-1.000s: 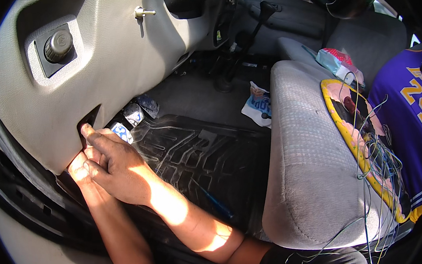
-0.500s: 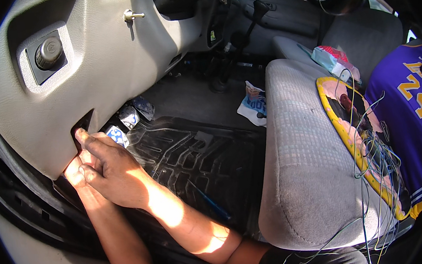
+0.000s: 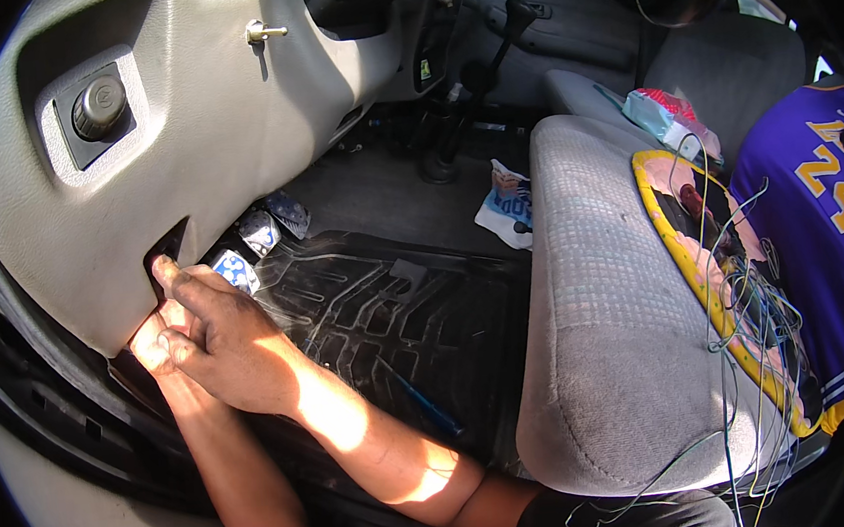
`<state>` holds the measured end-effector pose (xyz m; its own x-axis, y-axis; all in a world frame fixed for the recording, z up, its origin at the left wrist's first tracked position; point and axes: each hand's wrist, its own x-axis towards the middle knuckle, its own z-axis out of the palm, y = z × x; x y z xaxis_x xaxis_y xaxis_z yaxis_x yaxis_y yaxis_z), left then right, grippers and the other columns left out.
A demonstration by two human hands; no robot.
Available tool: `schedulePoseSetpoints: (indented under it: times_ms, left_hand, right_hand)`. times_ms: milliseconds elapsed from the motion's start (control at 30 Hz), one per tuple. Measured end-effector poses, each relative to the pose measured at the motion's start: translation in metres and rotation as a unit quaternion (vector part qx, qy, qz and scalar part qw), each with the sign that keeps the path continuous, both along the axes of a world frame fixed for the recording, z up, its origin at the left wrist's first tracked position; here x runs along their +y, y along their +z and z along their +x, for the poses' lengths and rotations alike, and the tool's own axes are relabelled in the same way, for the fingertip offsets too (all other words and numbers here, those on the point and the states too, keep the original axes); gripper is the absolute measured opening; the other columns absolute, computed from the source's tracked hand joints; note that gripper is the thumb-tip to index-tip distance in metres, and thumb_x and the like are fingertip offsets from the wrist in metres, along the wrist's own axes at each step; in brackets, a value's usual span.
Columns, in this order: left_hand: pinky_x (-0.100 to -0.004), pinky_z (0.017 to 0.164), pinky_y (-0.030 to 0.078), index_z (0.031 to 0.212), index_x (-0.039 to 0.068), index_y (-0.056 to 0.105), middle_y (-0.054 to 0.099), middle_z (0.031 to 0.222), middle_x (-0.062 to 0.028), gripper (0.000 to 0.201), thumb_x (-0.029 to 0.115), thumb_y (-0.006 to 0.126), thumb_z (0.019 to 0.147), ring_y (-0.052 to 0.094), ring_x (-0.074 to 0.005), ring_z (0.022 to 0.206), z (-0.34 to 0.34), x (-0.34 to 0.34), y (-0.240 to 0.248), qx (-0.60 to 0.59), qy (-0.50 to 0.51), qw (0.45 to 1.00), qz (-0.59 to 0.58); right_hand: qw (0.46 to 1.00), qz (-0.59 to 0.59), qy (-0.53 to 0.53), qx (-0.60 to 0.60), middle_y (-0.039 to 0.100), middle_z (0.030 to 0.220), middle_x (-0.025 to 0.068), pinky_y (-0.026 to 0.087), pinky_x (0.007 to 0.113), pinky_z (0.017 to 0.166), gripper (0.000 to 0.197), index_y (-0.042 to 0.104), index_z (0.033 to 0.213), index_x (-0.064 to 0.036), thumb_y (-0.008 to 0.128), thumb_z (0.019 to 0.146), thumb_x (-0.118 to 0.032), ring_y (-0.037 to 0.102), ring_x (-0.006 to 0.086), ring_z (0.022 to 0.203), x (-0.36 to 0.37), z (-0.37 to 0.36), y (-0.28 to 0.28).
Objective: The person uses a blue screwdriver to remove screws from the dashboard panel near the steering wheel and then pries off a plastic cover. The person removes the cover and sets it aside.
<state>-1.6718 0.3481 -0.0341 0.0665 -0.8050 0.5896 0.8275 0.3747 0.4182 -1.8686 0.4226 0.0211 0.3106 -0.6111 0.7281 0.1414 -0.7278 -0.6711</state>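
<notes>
Left hand [image 3: 154, 345] and right hand [image 3: 225, 331], grips too hidden to tell, apparently probe behind the dash panel [image 3: 213, 111], next needing steady touch.

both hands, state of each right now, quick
Left hand: fingers out of sight at the grey panel; open or closed cannot be told.
Right hand: a finger at the panel's opening; grip cannot be told.

Lower dash panel [image 3: 221, 146]: moulded plastic, matt, fine leather-like grain. Rotary knob [image 3: 99, 107]: matt black plastic, ribbed rim. Toggle switch [image 3: 264, 31]: shiny bare metal. Floor mat [image 3: 426, 308]: rubber-looking, moulded ridges, scuffed, slight sheen. Seat cushion [image 3: 608, 378]: woven cloth, matt, napped. Jersey [image 3: 785, 166]: smooth cloth. Wires [image 3: 755, 305]: plastic-looking insulation. Packet [image 3: 669, 123]: glossy plastic film.
</notes>
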Motion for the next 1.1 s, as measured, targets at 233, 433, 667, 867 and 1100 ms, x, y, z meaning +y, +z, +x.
schedulePoseSetpoints:
  times_ms: [233,433,667,867,1100]
  left_hand:
    - [-0.0414,0.104,0.057,0.142,0.005,0.063,0.069,0.136,-0.0126,0.041,0.034,0.055,0.114,0.065,-0.0258,0.121,-0.031,0.015,0.03,0.094,0.061,0.987,0.117]
    - [-0.0459,0.107,0.057,0.148,0.004,0.056,0.063,0.144,-0.0147,0.051,0.025,0.07,0.105,0.062,-0.031,0.128,-0.008,0.002,0.008,0.018,-0.11,0.992,-0.058]
    - [-0.0442,0.118,0.049,0.161,0.003,0.041,0.052,0.158,-0.0179,0.077,0.012,0.079,0.094,0.054,-0.0334,0.14,-0.002,-0.01,0.004,-0.105,-0.071,0.965,-0.229]
    - [-0.0441,0.112,0.053,0.149,0.002,0.055,0.063,0.145,-0.0159,0.043,0.024,0.058,0.111,0.062,-0.0316,0.13,-0.003,0.0,0.004,0.034,-0.052,0.997,-0.052]
    - [-0.0442,0.112,0.055,0.136,0.003,0.067,0.07,0.137,-0.0141,0.038,0.03,0.063,0.11,0.066,-0.0286,0.127,0.003,-0.005,0.013,0.075,-0.042,0.994,0.061]
  right_hand:
    - [1.0,0.005,0.007,-0.008,0.053,0.154,0.0274,0.046,0.043,0.12,0.065,0.046,0.159,0.0047,0.067,0.099,-0.009,0.054,0.0408,0.144,-0.001,-0.001,-0.001]
    - [0.995,-0.065,-0.068,-0.024,0.061,0.138,0.0253,0.049,0.04,0.113,0.067,0.048,0.157,0.0082,0.07,0.096,-0.009,0.061,0.0366,0.13,0.0,0.006,-0.008]
    - [0.997,-0.044,-0.058,-0.018,0.063,0.136,0.025,0.051,0.041,0.11,0.063,0.051,0.155,0.0068,0.069,0.097,-0.008,0.064,0.0382,0.126,0.001,0.0,-0.003]
    - [0.994,-0.074,-0.067,-0.034,0.063,0.136,0.0261,0.05,0.041,0.112,0.063,0.05,0.155,0.0081,0.068,0.097,-0.007,0.063,0.0386,0.126,-0.001,0.007,-0.008]
    - [0.996,-0.05,-0.071,-0.018,0.061,0.137,0.0244,0.052,0.041,0.109,0.064,0.049,0.157,0.0053,0.068,0.097,-0.007,0.064,0.0375,0.123,-0.003,0.004,-0.008]
